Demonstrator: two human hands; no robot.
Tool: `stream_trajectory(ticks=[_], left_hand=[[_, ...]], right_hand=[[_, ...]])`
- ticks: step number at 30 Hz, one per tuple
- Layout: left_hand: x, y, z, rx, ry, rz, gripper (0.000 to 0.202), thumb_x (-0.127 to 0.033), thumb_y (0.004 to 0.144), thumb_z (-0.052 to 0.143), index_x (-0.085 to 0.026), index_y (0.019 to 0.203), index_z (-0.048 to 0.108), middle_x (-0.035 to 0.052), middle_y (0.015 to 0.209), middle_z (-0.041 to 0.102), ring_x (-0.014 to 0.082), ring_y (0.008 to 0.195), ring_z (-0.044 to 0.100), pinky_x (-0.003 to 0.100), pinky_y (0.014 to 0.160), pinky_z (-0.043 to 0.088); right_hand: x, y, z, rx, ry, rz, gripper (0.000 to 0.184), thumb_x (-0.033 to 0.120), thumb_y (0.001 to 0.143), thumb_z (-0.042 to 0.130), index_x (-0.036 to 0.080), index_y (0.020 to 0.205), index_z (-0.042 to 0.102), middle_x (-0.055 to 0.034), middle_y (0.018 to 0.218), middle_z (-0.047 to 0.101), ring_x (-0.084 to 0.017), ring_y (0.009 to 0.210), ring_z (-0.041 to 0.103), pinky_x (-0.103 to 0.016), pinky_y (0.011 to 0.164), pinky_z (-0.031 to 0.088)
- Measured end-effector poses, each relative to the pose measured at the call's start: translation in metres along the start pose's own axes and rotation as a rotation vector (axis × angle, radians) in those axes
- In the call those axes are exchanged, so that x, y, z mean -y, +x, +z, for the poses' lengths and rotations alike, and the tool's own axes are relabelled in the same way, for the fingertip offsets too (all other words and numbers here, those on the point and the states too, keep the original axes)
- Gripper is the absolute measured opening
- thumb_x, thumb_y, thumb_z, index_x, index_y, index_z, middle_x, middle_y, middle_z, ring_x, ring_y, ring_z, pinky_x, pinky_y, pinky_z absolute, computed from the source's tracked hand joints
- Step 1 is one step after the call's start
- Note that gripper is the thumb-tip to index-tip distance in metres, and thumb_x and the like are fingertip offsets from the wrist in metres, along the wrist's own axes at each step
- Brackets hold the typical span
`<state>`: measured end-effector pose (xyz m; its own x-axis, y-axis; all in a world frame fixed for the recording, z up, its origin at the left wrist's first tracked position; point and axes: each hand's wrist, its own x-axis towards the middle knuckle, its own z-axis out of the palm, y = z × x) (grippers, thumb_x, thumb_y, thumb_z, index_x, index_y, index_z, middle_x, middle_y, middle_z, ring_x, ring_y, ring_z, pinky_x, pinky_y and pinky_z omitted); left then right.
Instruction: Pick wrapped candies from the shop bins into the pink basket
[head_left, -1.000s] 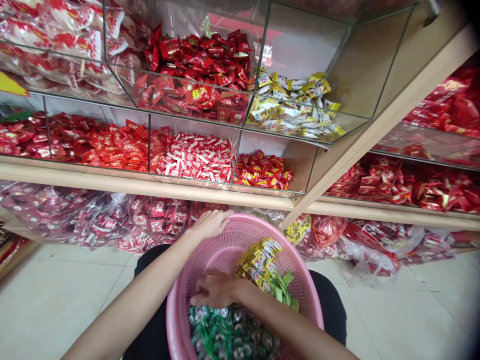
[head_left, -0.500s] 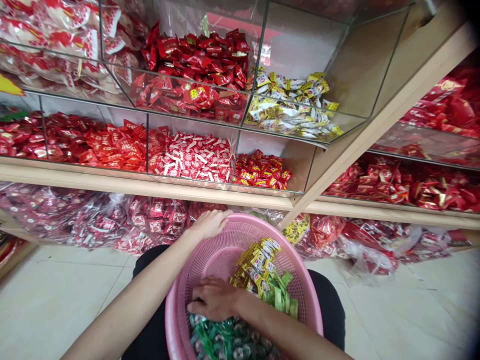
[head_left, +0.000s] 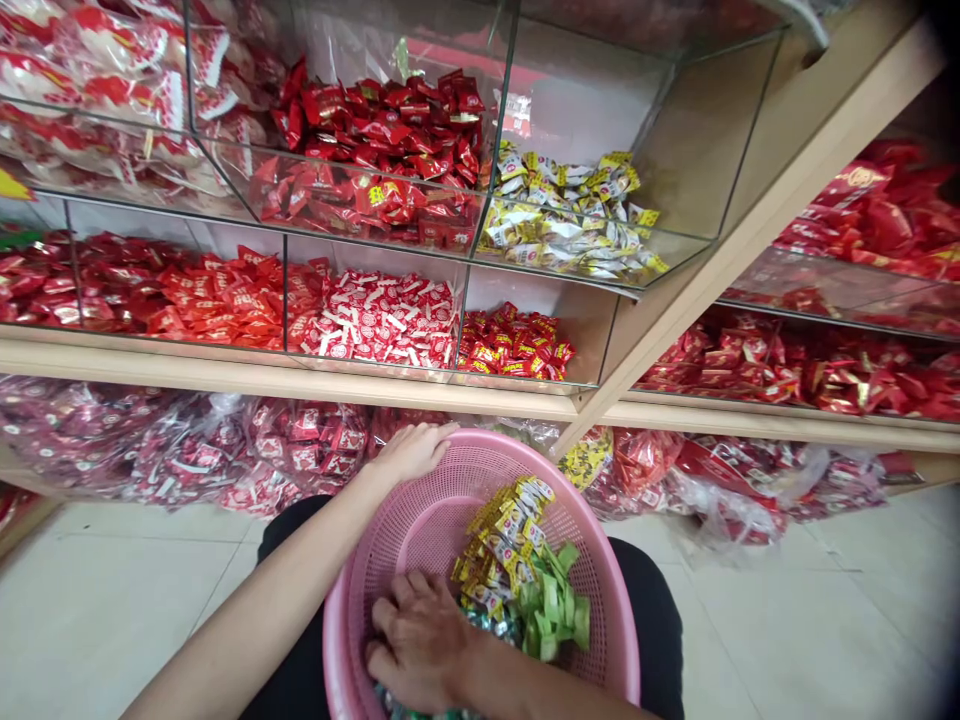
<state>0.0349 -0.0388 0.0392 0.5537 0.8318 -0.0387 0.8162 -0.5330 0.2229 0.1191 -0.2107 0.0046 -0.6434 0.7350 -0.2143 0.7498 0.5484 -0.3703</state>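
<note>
A pink plastic mesh basket (head_left: 609, 600) rests between the knees. My left hand (head_left: 415, 452) grips its far left rim. Inside the basket, my right hand (head_left: 416, 635) lies palm down over dark green wrapped candies (head_left: 491, 626), its fingers apart and pointing away. Most of those candies are hidden under the hand and forearm. Just beyond it lie yellow-and-white wrapped candies (head_left: 501, 540), with light green wrapped candies (head_left: 555, 605) to their right.
Ahead stands a wooden shelf (head_left: 285, 372) with clear bins of red wrapped candies (head_left: 390, 130). A higher bin has yellow-and-white candies (head_left: 577, 210). Clear bags of candy (head_left: 307, 440) sit beneath the shelf on the tiled floor (head_left: 150, 545).
My right hand has moved nearer to me, over the dark green candies, and its fingers have spread. My left hand stays on the basket's rim. The view has shifted slightly.
</note>
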Motion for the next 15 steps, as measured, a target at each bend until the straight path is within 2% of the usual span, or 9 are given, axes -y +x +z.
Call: stream_trajectory(ticks=[5,15], left_hand=[[0.001,0.0,0.002,-0.002,0.006,0.001,0.043,-0.038,0.092,0.029,-0.033,0.134,0.038,0.006,0.115,0.063,0.0249,0.1,0.062,0.038,0.084,0.046],[0.002,0.0,0.002,-0.01,0.015,0.022,0.043,-0.037,0.093,0.028,-0.032,0.134,0.037,0.0063,0.115,0.063,0.025,0.1,0.062,0.038,0.084,0.046]], right_hand=[[-0.002,-0.008,0.011,-0.061,-0.053,-0.039,0.03,0.038,0.081,0.042,0.017,0.095,0.059,-0.011,0.097,0.059,-0.027,0.095,0.051,-0.049,0.081,0.043],[-0.006,-0.016,0.008,-0.021,-0.05,-0.092,0.028,0.037,0.079,0.044,0.018,0.093,0.058,-0.01,0.098,0.058,-0.027,0.096,0.05,-0.048,0.082,0.042]])
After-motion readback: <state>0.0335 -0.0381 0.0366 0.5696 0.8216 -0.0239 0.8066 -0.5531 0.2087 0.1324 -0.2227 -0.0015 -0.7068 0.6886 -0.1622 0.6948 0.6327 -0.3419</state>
